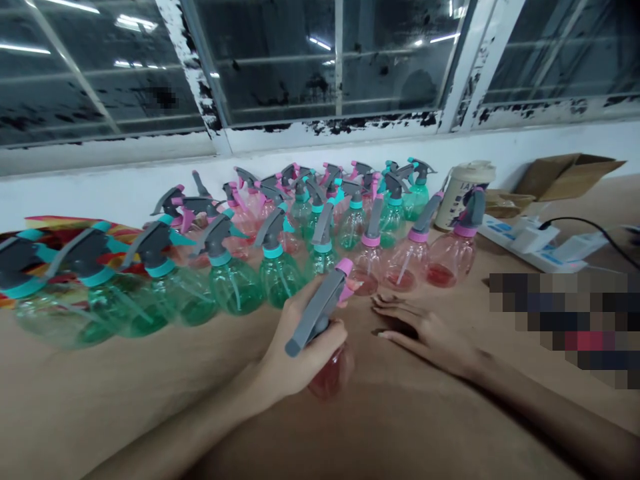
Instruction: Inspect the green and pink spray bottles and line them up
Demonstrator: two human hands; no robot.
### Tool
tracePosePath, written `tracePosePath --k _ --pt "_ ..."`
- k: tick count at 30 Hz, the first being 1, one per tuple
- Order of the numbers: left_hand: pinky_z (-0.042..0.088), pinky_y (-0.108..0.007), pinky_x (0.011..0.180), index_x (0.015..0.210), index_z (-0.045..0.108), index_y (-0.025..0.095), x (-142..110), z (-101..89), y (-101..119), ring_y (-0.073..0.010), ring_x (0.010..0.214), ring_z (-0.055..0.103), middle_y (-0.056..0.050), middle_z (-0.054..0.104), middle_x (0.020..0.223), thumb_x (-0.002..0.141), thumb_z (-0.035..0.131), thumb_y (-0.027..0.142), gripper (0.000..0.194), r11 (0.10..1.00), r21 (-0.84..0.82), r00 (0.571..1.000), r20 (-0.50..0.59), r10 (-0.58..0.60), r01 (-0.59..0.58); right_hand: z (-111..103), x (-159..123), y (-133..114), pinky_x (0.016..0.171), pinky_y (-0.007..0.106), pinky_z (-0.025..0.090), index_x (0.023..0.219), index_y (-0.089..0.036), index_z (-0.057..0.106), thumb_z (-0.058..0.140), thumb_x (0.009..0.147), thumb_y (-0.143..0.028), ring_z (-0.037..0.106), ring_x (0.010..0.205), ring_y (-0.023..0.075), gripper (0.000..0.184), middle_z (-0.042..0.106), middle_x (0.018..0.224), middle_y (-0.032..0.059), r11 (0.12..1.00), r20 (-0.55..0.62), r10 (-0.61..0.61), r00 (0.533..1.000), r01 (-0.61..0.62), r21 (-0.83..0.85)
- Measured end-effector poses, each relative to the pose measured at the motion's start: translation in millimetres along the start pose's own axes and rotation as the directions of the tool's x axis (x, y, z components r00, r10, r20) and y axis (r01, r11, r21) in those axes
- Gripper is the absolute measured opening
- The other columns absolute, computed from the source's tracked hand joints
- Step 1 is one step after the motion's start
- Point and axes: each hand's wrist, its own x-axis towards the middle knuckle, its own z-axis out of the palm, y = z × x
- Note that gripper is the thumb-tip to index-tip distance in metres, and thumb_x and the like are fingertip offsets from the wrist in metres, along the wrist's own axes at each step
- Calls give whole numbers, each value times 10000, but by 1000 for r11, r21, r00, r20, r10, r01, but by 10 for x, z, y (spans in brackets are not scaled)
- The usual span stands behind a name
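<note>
My left hand [293, 350] is wrapped round the neck of a pink spray bottle [327, 373] with a grey trigger head [320, 307] and pink nozzle, holding it on the brown table [400, 427]. My right hand [425, 330] lies flat on the table just to the right of the bottle, fingers stretched out toward the left, holding nothing. Directly behind both hands stands a row of several green spray bottles [233, 283] and pink spray bottles [447, 257], with more rows behind them.
A cream lidded cup [463, 190] stands behind the pink bottles. A white power strip [530, 243] with a black cable lies at the right, and an open cardboard box [567, 175] sits by the wall. A colourful bag [65, 230] lies at the far left under the window.
</note>
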Motion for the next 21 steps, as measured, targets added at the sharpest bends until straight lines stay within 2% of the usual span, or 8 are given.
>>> tracePosePath --k 5,10,13,21 --pt "423 -272 508 773 525 245 6 -11 -3 -131 535 439 31 480 655 684 483 198 109 999 29 998 37 42 -43 6 -34 -33 1079 500 341 1333 -244 478 514 888 -435 411 1305 232 485 492 1392 62 1000 5 16 1000 -16 0" --pt "462 -279 592 835 532 239 4 -24 -1 -140 602 519 18 569 722 750 492 212 98 999 39 998 58 35 -37 25 -52 -45 1077 507 340 1325 -224 488 520 884 -435 403 1310 240 490 498 1386 75 1000 -17 14 1000 -14 -17" --pt "469 -285 592 812 512 235 -1 -23 -10 -140 588 526 19 562 701 801 517 257 25 998 62 999 48 4 -7 34 -62 -35 1078 516 335 1351 -249 456 536 876 -432 394 1315 244 515 491 1391 69 1000 -35 6 999 -6 -4" --pt "501 -293 640 841 546 230 10 -9 -12 -153 654 574 -5 589 733 843 494 278 71 1000 18 998 70 3 -5 59 -68 -18 1087 518 320 1383 -250 406 528 879 -434 372 1329 237 551 466 1411 63 1000 -29 -4 1000 4 -2"
